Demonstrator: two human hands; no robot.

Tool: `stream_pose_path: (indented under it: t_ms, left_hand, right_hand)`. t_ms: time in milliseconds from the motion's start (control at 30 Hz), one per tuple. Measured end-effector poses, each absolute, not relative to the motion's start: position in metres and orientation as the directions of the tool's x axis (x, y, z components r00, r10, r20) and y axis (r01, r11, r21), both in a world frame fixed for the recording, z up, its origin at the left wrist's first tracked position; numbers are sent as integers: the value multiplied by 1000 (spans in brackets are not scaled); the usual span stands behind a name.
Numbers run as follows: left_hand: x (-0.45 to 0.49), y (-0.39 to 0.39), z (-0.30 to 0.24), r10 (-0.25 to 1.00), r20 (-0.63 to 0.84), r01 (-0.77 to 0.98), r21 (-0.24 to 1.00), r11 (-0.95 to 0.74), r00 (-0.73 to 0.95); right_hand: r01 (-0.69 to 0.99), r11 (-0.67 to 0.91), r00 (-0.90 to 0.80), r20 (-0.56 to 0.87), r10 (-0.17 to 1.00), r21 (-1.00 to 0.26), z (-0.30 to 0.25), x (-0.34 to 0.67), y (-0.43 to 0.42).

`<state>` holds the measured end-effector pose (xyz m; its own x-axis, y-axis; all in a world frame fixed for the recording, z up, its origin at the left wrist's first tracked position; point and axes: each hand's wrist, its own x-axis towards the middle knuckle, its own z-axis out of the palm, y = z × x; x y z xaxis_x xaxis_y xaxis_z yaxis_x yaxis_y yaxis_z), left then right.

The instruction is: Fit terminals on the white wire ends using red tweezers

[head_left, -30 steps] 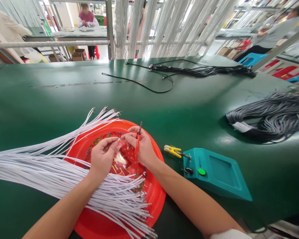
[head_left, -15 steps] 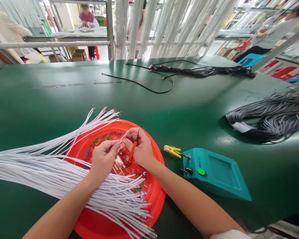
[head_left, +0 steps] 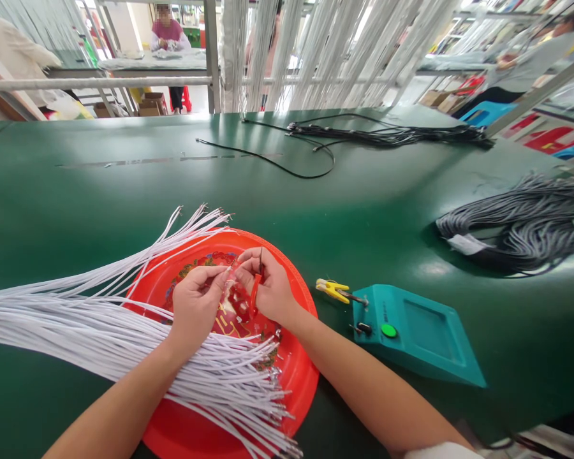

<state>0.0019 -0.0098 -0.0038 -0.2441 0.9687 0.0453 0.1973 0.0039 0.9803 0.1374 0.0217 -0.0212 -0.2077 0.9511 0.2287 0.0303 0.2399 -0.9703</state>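
Over a red basin (head_left: 306, 382), my left hand (head_left: 195, 309) pinches what looks like the tip of a white cable (head_left: 228, 268) between thumb and fingers. My right hand (head_left: 275, 293) sits right beside it, its fingertips almost meeting the left ones. Red-handled scissors (head_left: 255, 294) are tucked in that hand, dark blades pointing up and away. Many white cables (head_left: 205, 373) come in from the left and lie across the basin under my left forearm, their ends bare or metal-tipped. A second fan of white cables (head_left: 162, 245) crosses the basin's far rim.
Right of the basin stands a teal box (head_left: 416, 331) with a green button and a yellow clip (head_left: 332, 289). A coil of grey cables (head_left: 521, 223) lies farther right on the green table (head_left: 363, 210). Black cables (head_left: 392, 135) stretch along the back. White strands (head_left: 306, 57) hang behind; people sit beyond.
My right fingers have shifted slightly at the cable tip, and the scissors in that hand have turned more upright. The left hand has moved slightly left.
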Motion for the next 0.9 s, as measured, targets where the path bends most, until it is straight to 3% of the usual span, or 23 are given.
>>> stream_pose_path:
  t_ms: [167, 433, 733, 900]
  left_hand:
    - [1, -10, -5, 973, 73, 238, 971, -19, -220]
    - [2, -10, -8, 982, 65, 267, 963, -15, -177]
    - [4, -10, -4, 974, -148, 68, 985, 162, -172]
    - [5, -8, -5, 975, -156, -58, 987, 148, -157]
  right_hand:
    - [-90, 284, -113, 293, 949, -955, -19, 136, 23]
    - [-127, 258, -158, 276, 948, -958, -21, 135, 20]
    - [13, 215, -100, 213, 972, -976, -22, 134, 21]
    - [129, 244, -147, 225, 963, -961, -24, 134, 22]
